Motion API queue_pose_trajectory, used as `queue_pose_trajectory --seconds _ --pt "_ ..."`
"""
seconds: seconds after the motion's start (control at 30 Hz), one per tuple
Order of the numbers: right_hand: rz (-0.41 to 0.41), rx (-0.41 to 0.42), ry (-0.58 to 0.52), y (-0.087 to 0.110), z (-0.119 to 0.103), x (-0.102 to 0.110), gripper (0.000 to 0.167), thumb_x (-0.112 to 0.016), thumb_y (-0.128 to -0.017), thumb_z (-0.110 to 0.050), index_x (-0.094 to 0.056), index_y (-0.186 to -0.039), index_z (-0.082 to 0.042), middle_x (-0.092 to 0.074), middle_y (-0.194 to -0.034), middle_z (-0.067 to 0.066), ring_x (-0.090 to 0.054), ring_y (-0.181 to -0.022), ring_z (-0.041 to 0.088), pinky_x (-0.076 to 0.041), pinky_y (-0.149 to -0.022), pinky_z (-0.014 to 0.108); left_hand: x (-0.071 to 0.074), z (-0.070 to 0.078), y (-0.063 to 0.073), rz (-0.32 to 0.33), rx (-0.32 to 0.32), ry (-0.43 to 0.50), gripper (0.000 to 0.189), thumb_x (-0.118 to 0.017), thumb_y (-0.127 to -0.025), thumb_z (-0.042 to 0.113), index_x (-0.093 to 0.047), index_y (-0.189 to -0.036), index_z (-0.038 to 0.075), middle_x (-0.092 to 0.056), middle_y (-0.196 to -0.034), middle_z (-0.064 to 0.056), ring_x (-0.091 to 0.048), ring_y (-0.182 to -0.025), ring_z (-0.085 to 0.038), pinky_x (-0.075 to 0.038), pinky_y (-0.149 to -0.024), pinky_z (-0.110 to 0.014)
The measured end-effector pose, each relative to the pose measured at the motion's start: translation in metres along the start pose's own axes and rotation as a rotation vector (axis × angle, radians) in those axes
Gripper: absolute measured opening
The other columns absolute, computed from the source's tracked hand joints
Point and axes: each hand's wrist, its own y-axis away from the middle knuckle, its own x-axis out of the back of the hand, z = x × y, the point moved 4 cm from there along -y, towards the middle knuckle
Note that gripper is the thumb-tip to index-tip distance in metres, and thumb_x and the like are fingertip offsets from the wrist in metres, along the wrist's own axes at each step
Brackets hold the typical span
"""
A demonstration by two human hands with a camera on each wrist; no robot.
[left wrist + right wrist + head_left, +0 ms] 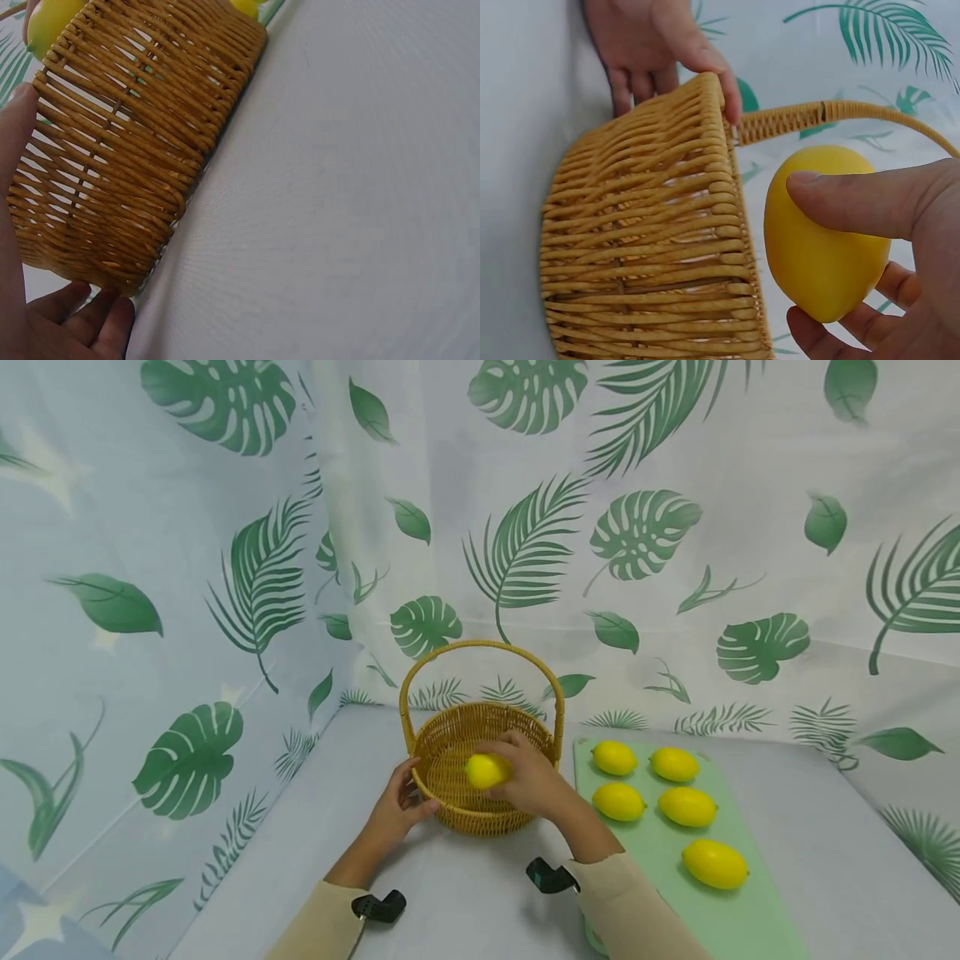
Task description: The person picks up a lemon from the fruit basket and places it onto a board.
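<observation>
A woven wicker basket (480, 823) with a tall arched handle stands on the table. My left hand (393, 817) grips its left side, with a finger over the rim near the handle's foot and the thumb against the outer wall. In the left wrist view, the other fingertips (112, 319) rest low on the weave. Over the basket's opening, my right hand (534, 778) holds a yellow lemon (821, 232), thumb on one side and fingers on the other. The lemon is above the rim, and the basket floor visible around it is bare.
To the right of the basket lies a light green cutting board (637, 877) bearing several lemons (687, 807). A leaf-printed curtain (450, 543) hangs behind and along the left. The tabletop (465, 902) is pale grey.
</observation>
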Motion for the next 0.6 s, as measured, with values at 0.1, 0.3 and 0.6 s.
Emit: queue_pose_trajectory --seconds 0.1,0.3,0.6 --pt "0.014 0.001 -0.009 0.003 0.0 0.003 0.061 -0.086 -0.073 -0.011 -0.064 -0.128 -0.025 -0.047 -0.119 -0.003 -0.052 -0.107 0.023 -0.046 -0.096 0.048 0.001 0.0 0.0 -0.002 -0.003 -0.009 0.087 -0.078 -0.085 0.025 -0.025 -0.154 0.017 -0.033 -0.152 -0.018 -0.041 -0.133 -0.034 -0.035 -0.108 -0.05" --pt "0.02 -0.014 -0.028 0.009 0.001 0.007 0.057 -0.085 -0.074 -0.009 -0.065 -0.125 -0.026 -0.047 -0.125 -0.002 -0.052 -0.11 0.025 -0.045 -0.097 0.05 0.001 0.001 0.0 -0.007 0.001 -0.002 0.087 -0.077 -0.086 0.025 -0.024 -0.154 0.017 -0.032 -0.152 -0.017 -0.04 -0.134 -0.033 -0.034 -0.109 -0.049" --pt "0.017 -0.013 -0.006 0.017 0.006 0.014 0.058 -0.084 -0.073 -0.007 -0.065 -0.126 -0.025 -0.047 -0.115 -0.004 -0.051 -0.106 0.024 -0.046 -0.095 0.046 0.001 0.002 0.0 0.001 0.008 -0.01 0.087 -0.078 -0.085 0.025 -0.025 -0.154 0.017 -0.033 -0.152 -0.015 -0.04 -0.134 -0.033 -0.035 -0.109 -0.049"
